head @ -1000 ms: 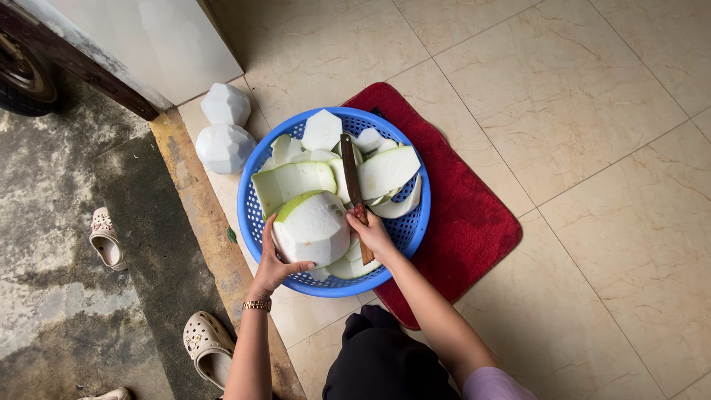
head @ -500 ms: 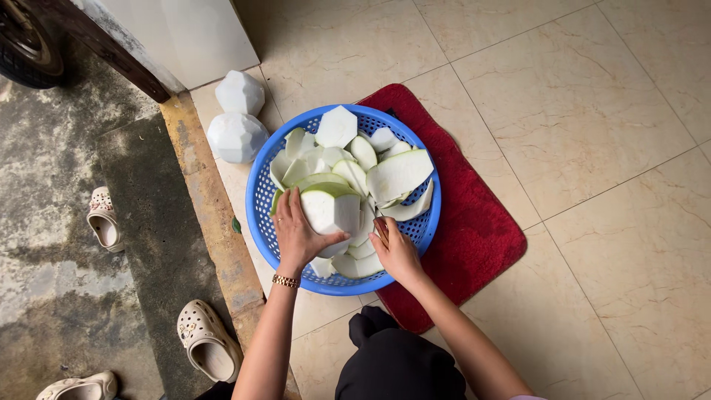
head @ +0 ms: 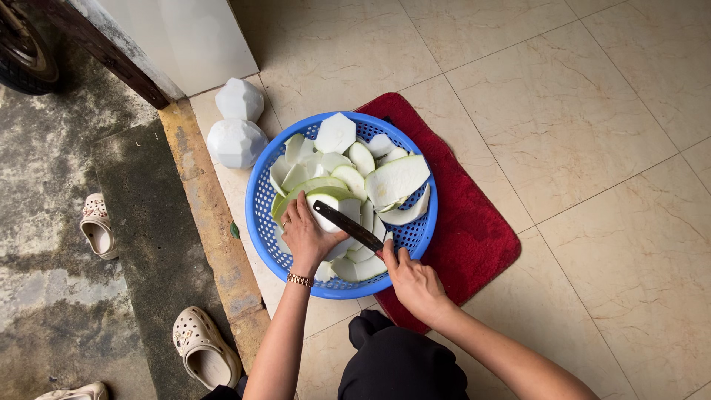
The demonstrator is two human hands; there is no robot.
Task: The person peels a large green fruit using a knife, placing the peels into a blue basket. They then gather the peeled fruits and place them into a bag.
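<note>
A person crouches on a tiled floor point(head: 592, 111), seen from above by a head camera. In front of their knees sits a round blue plastic basket point(head: 259, 215), resting partly on a dark red mat point(head: 474, 237) that spreads out from under it toward 4 o'clock.

The left hand point(head: 307, 235) is inside the basket at its 7 o'clock side, its grip clenched around a partly trimmed coconut point(head: 335, 206), white where the husk is cut away with a pale green rim along the top. A gold bracelet point(head: 300, 280) circles that wrist.

The right hand point(head: 415, 281) is at the basket's 5 o'clock rim, its grip closed on the handle of a dark-bladed knife point(head: 348, 226). The blade runs from the hand toward 10 o'clock and lies across the coconut, touching its cut face.

The rest of the basket is filled with husk slices point(head: 396, 181), curved white pieces with green skin on some edges, piled mostly from 11 to 3 o'clock.

Outside the basket at 10 o'clock, two fully trimmed white coconuts point(head: 237, 141) stand on the floor, touching each other and close to the basket rim.

At 9 o'clock a worn yellowish step edge point(head: 211, 222) divides the tiles from rough dark concrete point(head: 59, 296), where pale slip-on clogs point(head: 204, 348) lie.
</note>
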